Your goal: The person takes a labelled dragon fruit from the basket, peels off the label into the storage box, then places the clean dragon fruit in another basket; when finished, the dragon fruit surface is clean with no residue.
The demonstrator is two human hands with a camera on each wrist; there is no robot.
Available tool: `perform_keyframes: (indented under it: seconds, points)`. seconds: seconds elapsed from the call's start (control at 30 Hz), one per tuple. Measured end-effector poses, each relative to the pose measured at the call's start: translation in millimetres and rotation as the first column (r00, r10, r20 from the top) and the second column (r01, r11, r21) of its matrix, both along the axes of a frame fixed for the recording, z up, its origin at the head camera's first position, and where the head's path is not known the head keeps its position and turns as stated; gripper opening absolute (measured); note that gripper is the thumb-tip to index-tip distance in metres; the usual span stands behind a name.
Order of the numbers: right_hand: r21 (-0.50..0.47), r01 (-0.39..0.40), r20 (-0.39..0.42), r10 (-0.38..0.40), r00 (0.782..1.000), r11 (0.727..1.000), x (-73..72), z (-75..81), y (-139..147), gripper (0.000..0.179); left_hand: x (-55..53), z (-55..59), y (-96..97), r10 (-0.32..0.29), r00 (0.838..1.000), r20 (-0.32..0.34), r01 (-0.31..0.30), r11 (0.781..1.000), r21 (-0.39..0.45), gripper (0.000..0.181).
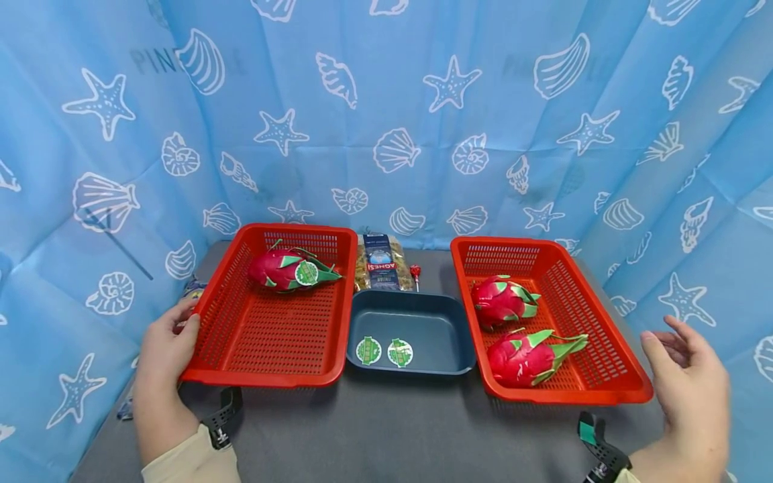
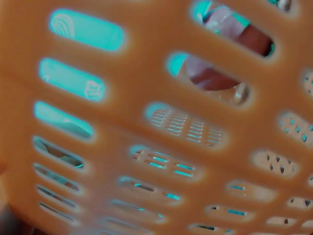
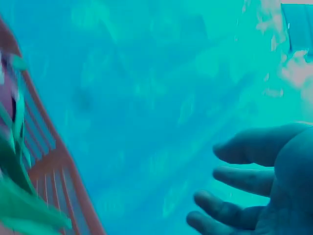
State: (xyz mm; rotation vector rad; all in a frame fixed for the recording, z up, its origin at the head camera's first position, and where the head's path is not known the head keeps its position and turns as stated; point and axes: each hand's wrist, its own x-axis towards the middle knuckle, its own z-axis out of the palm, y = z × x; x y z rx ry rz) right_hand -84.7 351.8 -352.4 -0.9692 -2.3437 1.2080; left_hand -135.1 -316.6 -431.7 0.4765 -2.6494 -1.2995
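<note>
My left hand [image 1: 168, 345] is at the left rim of a red plastic basket [image 1: 266, 376], its curled fingers gripping the edge. The basket's slotted wall [image 2: 132, 112] fills the left wrist view, hiding the fingers there. One pink dragon fruit [image 1: 280, 270] with a green sticker lies inside. My right hand [image 1: 691, 376] hovers just right of a second red basket [image 1: 568, 397], holding nothing; its fingers [image 3: 225, 210] are loosely bent and apart from the basket in the right wrist view. Two dragon fruits [image 1: 504, 300] lie in that basket, one nearer the front.
Between the baskets sits a dark blue tray [image 1: 413, 370] with two round green stickers [image 1: 400, 352] on its front wall. Behind it are an Agnesi pasta bag [image 1: 382, 261] and a red lollipop [image 1: 415, 272]. A blue shell-patterned curtain [image 1: 386, 134] surrounds the grey table [image 1: 374, 436].
</note>
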Motion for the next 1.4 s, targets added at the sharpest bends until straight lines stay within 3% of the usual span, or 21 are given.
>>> perform_keyframes:
  seconds: [0.07, 0.13, 0.27, 0.4, 0.53, 0.6, 0.8, 1.0, 1.17, 1.4]
  points:
    - [-0.028, 0.005, -0.114, -0.008, 0.993, 1.0, -0.4, 7.9, -16, 0.058, 1.0, 0.9, 0.2, 0.001, 1.0, 0.006, -0.001, 1.0, -0.001, 0.051]
    - [-0.112, -0.02, -0.264, -0.01, 0.964, 0.994, -1.1, 15.0, -32, 0.052, 2.0, 1.8, 0.0, 0.001, 1.0, 0.014, -0.001, 1.0, -0.001, 0.051]
    - [-0.229, -0.175, -0.519, 0.031, 0.854, 0.958, -4.7, 24.9, -61, 0.046, 2.8, 3.9, -0.3, -0.001, 1.0, 0.03, 0.0, 1.0, 0.005, 0.052]
    - [-0.172, -0.313, -0.627, 0.141, 0.766, 0.934, -9.0, 30.3, -87, 0.043, 2.2, 5.5, 0.5, 0.005, 0.999, 0.033, -0.006, 1.0, 0.014, 0.053]
    - [-0.073, -0.392, -0.629, 0.262, 0.732, 0.917, -16.5, 36.0, -112, 0.041, 1.9, 6.6, 0.9, 0.011, 1.0, 0.028, -0.011, 1.0, 0.012, 0.052]
    - [-0.048, -0.422, -0.616, 0.305, 0.726, 0.906, -21.2, 39.2, -124, 0.041, 1.7, 6.9, 0.8, 0.006, 1.0, 0.027, -0.006, 1.0, 0.008, 0.052]
    - [0.013, -0.52, -0.604, 0.421, 0.676, 0.854, -38.3, 47.3, -158, 0.042, 1.3, 7.6, 1.2, -0.003, 0.999, 0.036, 0.003, 1.0, 0.005, 0.053]
    - [0.044, -0.641, -0.644, 0.512, 0.568, 0.767, -60.3, 57.9, -188, 0.038, -0.4, 8.8, 0.3, 0.0, 0.999, 0.046, 0.001, 1.0, -0.007, 0.053]
    - [0.104, -0.741, -0.608, 0.632, 0.481, 0.664, -82.0, 71.2, -218, 0.036, -0.9, 8.7, 1.5, -0.001, 0.999, 0.054, 0.001, 1.0, -0.001, 0.053]
    - [0.222, -0.84, -0.515, 0.791, 0.33, 0.495, -113.0, 89.3, -273, 0.034, -0.3, 7.6, 3.0, -0.02, 0.998, 0.051, 0.019, 1.0, 0.008, 0.053]
